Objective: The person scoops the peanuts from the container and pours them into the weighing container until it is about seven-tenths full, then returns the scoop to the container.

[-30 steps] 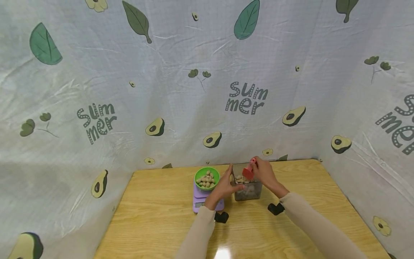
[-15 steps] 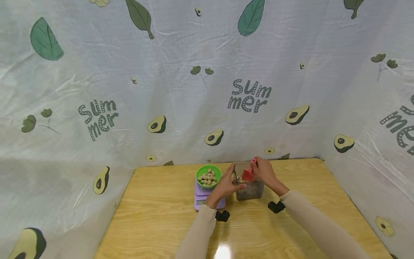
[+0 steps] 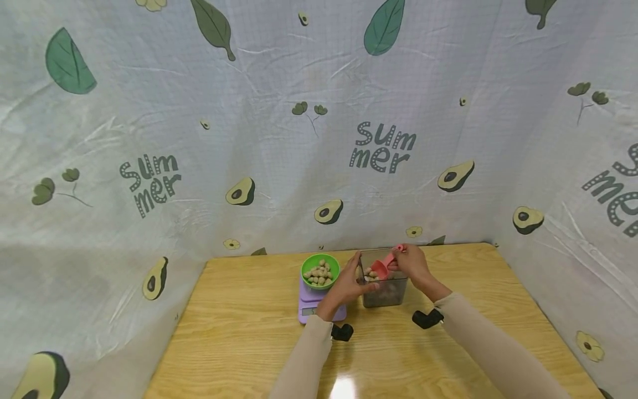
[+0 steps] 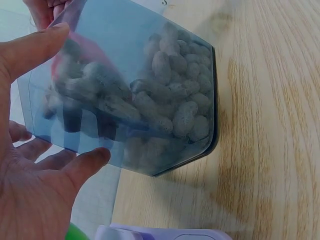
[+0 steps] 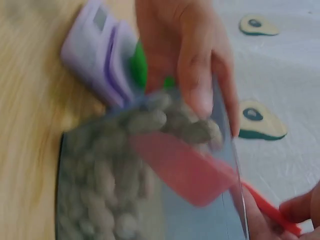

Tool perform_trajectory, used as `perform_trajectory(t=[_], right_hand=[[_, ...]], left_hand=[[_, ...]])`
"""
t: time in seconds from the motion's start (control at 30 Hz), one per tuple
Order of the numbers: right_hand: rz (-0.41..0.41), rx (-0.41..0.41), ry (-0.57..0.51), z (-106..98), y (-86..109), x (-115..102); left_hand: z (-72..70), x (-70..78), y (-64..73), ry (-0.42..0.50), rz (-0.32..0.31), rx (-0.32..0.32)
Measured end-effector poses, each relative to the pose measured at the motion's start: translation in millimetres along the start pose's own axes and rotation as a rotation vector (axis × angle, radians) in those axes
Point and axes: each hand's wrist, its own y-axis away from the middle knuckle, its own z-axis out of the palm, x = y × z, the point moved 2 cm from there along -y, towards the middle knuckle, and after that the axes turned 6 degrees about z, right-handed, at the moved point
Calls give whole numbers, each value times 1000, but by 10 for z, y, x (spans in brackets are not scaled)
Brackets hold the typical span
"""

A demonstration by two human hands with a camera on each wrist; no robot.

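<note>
My left hand (image 3: 349,284) grips the left side of a clear grey plastic bin (image 3: 384,297), its thumb and fingers spread around the walls near the rim. Unshelled peanuts (image 4: 175,102) are heaped inside the bin, visible through its wall in the left wrist view. My right hand (image 3: 413,265) holds a red scoop (image 3: 380,270) by the handle. The scoop's head sits tilted inside the bin, among peanuts at the left wall; the right wrist view shows this head (image 5: 187,170) through the plastic, somewhat blurred. How many peanuts the scoop carries cannot be told.
Left of the bin, a green bowl (image 3: 311,262) with several peanuts rests on a purple kitchen scale (image 3: 308,302) with a small display. Both stand on a wooden table (image 3: 239,310). Behind it hangs a white printed sheet (image 3: 279,155).
The scoop has gone from steep to more slanted, its handle end shifting right with my right hand. Its head stays inside the bin. My left hand keeps its hold on the bin.
</note>
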Motion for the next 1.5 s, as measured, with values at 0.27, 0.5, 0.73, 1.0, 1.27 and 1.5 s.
perform_trajectory(t=[0.27, 0.5, 0.73, 1.0, 1.27, 1.5], right_hand=[[131, 33, -246, -10, 18, 0], [181, -13, -478, -96, 61, 84], [206, -28, -621, -196, 131, 161], [180, -7, -702, -292, 165, 146], [165, -56, -746, -307, 207, -6], [137, -79, -746, -238, 215, -199]], left_hand=[[2, 4, -6, 20, -19, -13], [8, 5, 3, -3, -37, -12], [11, 11, 3, 2, -37, -17], [-66, 86, 48, 67, -6, -4], [-274, 202, 146, 33, -19, 51], [-524, 171, 264, -8, 33, 122]])
